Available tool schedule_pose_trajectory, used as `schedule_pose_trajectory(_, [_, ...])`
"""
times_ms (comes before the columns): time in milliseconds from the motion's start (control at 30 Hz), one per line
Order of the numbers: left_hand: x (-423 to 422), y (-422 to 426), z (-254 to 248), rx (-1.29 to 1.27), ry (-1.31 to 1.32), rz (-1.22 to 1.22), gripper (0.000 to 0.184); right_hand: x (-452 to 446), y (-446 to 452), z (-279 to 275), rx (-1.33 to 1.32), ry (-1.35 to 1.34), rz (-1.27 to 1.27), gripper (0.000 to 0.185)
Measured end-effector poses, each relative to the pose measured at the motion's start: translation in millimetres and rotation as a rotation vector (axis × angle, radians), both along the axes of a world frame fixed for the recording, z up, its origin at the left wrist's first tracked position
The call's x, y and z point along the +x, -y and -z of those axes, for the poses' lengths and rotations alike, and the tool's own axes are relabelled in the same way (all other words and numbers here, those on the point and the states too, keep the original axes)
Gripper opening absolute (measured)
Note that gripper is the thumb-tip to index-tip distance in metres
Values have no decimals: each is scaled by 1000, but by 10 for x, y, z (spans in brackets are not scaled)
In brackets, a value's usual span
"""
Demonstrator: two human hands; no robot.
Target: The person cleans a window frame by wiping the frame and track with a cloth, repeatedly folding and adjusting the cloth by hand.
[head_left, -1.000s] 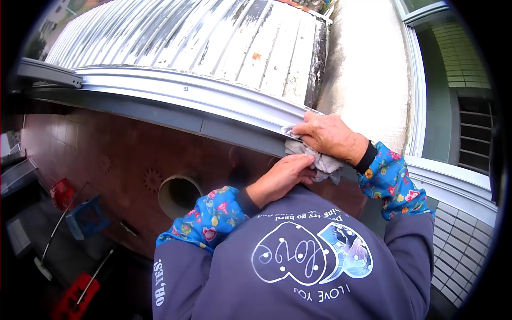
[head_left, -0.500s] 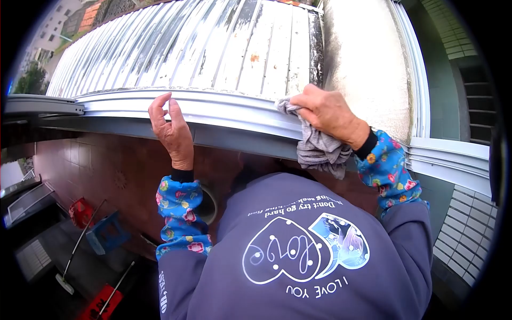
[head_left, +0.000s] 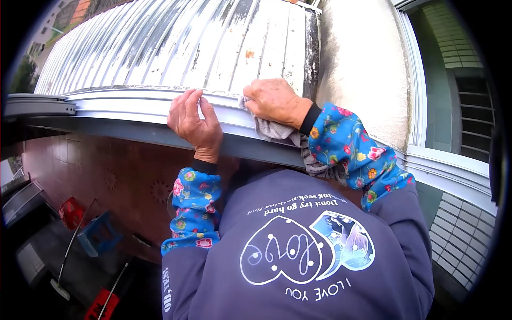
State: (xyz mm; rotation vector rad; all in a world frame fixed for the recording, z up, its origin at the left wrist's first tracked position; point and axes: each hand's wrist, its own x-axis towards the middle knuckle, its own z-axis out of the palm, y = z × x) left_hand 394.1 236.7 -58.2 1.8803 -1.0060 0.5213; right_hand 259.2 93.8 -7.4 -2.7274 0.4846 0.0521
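Bunched in my right hand [head_left: 276, 101] is a grey cloth [head_left: 277, 130], pressed on the white metal window track [head_left: 133, 106]. The cloth's loose end hangs over the inner edge and runs beneath my right sleeve. My left hand [head_left: 195, 120] is at the track, left of my right hand, with its fingers curled upward and the thumb apart from them; nothing shows in it. Both forearms wear blue flowered sleeve covers.
Beyond the track lies a corrugated metal roof [head_left: 176, 42], with a pale wall ledge [head_left: 362, 69] at its right. Below left on the floor are a blue stool [head_left: 100, 233], a red dustpan [head_left: 102, 305] and a red object [head_left: 71, 212].
My right hand has slid left along the track with the cloth. My left hand first left the cloth and went left, then came back a little to the right.
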Motion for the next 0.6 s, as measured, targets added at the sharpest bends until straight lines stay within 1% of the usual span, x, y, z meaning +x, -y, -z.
schedule_pose_trajectory(33, [9,-19,13,32,9,-6,19,68,-6,-44,-9,-62,-7,20])
schedule_pose_trajectory(133, [6,-33,-30,108,-22,-40,25,-52,-34,6,13,33,47,20])
schedule_pose_trajectory(167, [10,-58,-78,131,-59,-16,28,-124,-24,51,19,62,50,21])
schedule_pose_trajectory(200, [49,-70,-101,51,-141,2,27,-243,-6,57,-13,75,12,20])
schedule_pose_trajectory(267, [189,-97,-120,-96,-297,57,27,-506,121,-52,-40,-139,-9,18])
schedule_pose_trajectory(400, [442,25,-103,49,-99,-88,24,-662,184,-184,-69,-173,-32,16])
schedule_pose_trajectory(433, [425,54,-111,79,-37,-72,21,-585,176,-185,-73,-159,-44,16])
schedule_pose_trajectory(500, [416,65,-103,81,-85,-96,20,-403,132,-144,-100,-164,-82,16])
schedule_pose_trajectory(600, [423,60,-88,99,-102,-102,19,-104,101,3,-108,1,-98,19])
